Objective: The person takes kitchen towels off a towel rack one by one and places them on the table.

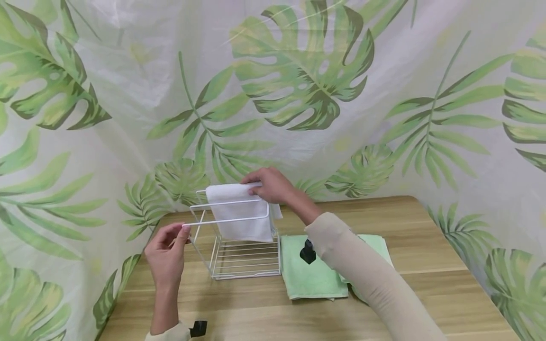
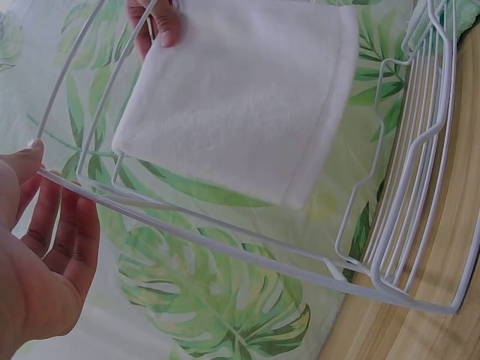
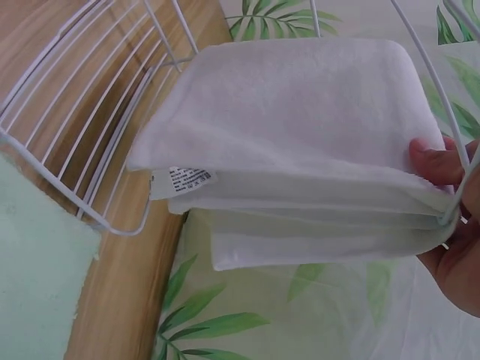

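Observation:
A folded white towel (image 1: 239, 227) hangs over a far top bar of a white wire rack (image 1: 245, 276). My right hand (image 1: 275, 186) pinches the towel's upper right end at that bar, thumb on the near side. In the right wrist view the towel's layers (image 3: 300, 105) droop on both sides of the bar, and a small printed label (image 3: 191, 180) sticks out at the lower edge. My left hand (image 1: 168, 253) holds the near left corner of the rack's top frame between thumb and fingers; the left wrist view shows the thumb pressed on the wire (image 2: 135, 214).
Light green folded towels (image 1: 311, 279) lie on the wooden table (image 1: 256, 317) right beside the rack, partly under my right forearm. A leaf-patterned sheet (image 1: 298, 147) hangs close behind and to the left of the table.

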A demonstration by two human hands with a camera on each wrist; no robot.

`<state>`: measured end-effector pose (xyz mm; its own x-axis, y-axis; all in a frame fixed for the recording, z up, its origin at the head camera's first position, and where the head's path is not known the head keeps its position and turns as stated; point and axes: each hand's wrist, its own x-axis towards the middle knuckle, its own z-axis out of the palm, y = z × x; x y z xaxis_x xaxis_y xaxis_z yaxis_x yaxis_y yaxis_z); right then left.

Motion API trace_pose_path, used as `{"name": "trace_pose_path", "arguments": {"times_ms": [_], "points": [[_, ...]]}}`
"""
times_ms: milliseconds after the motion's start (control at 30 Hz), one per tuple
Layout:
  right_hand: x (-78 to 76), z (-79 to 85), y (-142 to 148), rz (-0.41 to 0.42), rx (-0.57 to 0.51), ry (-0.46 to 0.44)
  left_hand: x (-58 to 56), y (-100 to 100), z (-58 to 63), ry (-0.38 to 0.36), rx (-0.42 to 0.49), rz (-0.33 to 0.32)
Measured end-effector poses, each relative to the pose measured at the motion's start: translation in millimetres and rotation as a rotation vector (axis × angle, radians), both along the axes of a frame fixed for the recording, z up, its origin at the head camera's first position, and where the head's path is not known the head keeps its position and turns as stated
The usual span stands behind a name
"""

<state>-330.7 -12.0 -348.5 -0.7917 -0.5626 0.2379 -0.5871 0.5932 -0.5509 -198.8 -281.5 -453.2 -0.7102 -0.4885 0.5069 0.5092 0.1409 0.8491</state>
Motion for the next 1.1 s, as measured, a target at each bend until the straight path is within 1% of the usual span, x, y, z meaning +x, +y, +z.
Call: {"name": "trace_pose_path", "arguments": {"times_ms": [233, 367, 467, 633, 867, 967, 1100], "points": [[2.4, -3.2, -1.7, -0.057, -0.039, 0.073, 0.6, -2.2, -1.0, -0.009, -0.010, 0.010], [2.9, -2.0, -1.4, -0.067, -0.057, 0.109, 0.5, -3.5, -2.4, -0.008, -0.023, 0.011], [2.5, 1.8, 0.2, -0.064, -0.086, 0.129, 0.9, -3.3, -2.3, -0.014, -0.028, 0.015], [2.3, 15.2, 5.2, -0.059, -0.185, 0.119, 1.1, -3.0, -1.1, -0.018, -0.019, 0.017], [2.7, 38.5, 14.8, -0.045, -0.324, 0.095, 0.1, -3.4, -2.1, -0.010, -0.047, 0.029], [4.0, 48.7, 17.8, -0.034, -0.357, 0.092, -0.1, -3.4, -2.2, -0.012, -0.041, 0.029], [6.4, 61.4, 21.1, -0.015, -0.376, 0.110, 0.4, -2.7, -1.9, -0.009, -0.026, 0.019]]}}
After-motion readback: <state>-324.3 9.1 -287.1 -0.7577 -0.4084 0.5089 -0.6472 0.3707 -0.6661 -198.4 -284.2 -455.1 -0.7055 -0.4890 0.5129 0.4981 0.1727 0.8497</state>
